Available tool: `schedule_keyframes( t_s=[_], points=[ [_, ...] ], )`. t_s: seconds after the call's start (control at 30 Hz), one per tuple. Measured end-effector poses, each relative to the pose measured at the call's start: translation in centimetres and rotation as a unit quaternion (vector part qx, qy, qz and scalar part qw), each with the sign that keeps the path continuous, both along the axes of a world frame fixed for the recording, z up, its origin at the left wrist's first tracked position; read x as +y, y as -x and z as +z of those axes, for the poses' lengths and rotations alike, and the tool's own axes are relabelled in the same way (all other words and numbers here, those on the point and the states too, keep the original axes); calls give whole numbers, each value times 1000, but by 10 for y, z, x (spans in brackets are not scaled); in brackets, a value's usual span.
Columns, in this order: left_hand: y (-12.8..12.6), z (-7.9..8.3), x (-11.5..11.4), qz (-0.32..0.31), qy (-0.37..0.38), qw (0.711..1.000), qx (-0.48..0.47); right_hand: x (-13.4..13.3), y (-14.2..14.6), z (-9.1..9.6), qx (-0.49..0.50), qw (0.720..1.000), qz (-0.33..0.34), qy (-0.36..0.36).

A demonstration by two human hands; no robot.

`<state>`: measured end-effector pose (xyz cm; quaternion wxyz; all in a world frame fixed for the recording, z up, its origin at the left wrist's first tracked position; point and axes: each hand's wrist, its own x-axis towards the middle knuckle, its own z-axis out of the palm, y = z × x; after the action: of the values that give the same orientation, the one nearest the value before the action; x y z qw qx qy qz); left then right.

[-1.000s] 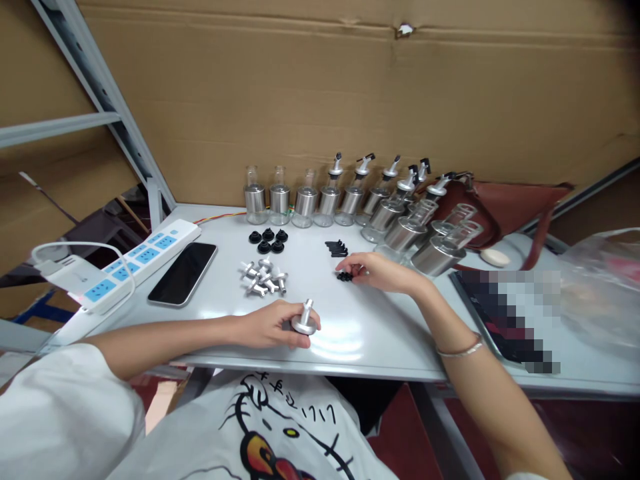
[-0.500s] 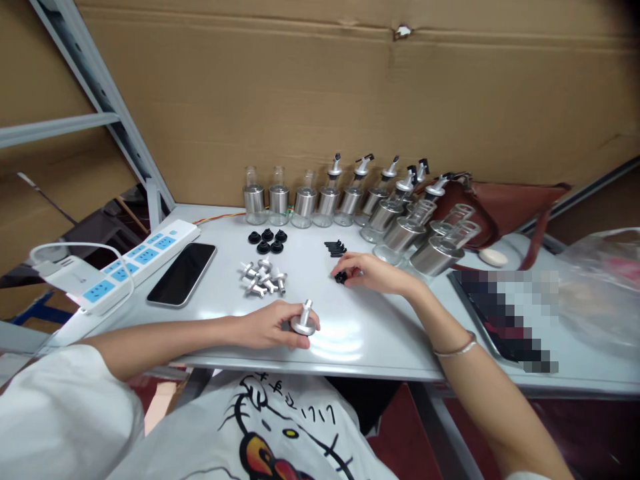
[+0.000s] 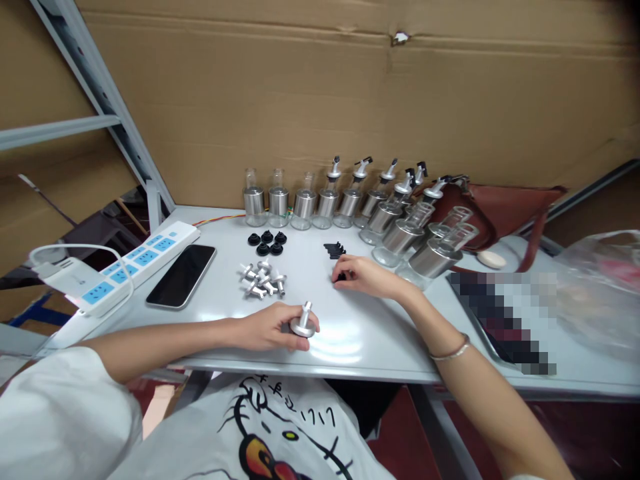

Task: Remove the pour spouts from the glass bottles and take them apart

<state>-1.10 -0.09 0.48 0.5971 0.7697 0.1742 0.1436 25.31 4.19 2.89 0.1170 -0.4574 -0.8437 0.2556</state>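
My left hand (image 3: 267, 327) rests on the grey table (image 3: 350, 333) near its front edge, fingers closed round a silver metal spout cap (image 3: 303, 323) with its stem pointing up. Further back, my right hand (image 3: 364, 275) lies palm down, fingertips pinched on a small black piece (image 3: 341, 277) from a little black heap. A second heap of black pieces (image 3: 334, 250) lies just behind it. Loose silver spouts (image 3: 261, 278) and several black rubber stoppers (image 3: 267, 242) lie left of my right hand.
A row of glass-and-steel dispenser bottles (image 3: 330, 200) stands along the cardboard wall, more clustered at right (image 3: 415, 233). A phone (image 3: 181, 275) and a white power strip (image 3: 125, 263) lie at left. A brown bag (image 3: 500, 207), a blurred dark object (image 3: 505, 310) and a plastic bag (image 3: 600, 287) sit at right.
My right hand has slid a little left and toward me, closing its fingertips on a black piece. My left hand has kept its hold on the spout cap.
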Motion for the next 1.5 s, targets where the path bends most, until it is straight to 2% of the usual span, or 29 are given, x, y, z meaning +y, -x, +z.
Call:
schedule_keyframes(
  t_s=[0.37, 0.5, 0.57, 0.63, 0.73, 0.83, 0.93, 1.07, 1.2, 1.33, 1.4, 1.5],
  points=[
    [1, 0, 0, 2, -21, 1000, 0, 1, -5, -1, -14, 1000, -13, -5],
    [0, -1, -1, 4, 21, 1000, 3, -6, 3, 7, 30, 997, -28, -64],
    [-1, -3, -2, 4, 58, 998, -4, -15, 16, 15, 84, 993, -2, -81],
    [-1, -4, -3, 2, 67, 998, -11, -26, 35, 22, 144, 985, 62, -66],
    [-1, -3, -3, -3, 66, 998, -6, -41, 64, 26, 142, 977, 146, -69],
    [-3, 0, -3, -9, 72, 997, 11, -49, 79, 19, 118, 970, 178, -114],
    [-5, 1, -4, 3, 86, 996, 7, -49, 79, 8, 135, 960, 184, -164],
    [-5, 1, -6, 24, 97, 995, -3, -49, 73, 0, 133, 927, 183, -301],
    [2, 10, -12, -6, -20, 1000, 18, -59, 75, 3, 140, 887, 180, -401],
    [10, 25, -16, -54, -130, 990, 18, -70, 80, 8, 166, 844, 181, -478],
    [13, 29, -17, -71, -138, 988, 21, -72, 81, 11, 172, 823, 189, -508],
    [16, 31, -17, -96, -106, 989, 28, -72, 80, 11, 173, 794, 210, -543]
  ],
)
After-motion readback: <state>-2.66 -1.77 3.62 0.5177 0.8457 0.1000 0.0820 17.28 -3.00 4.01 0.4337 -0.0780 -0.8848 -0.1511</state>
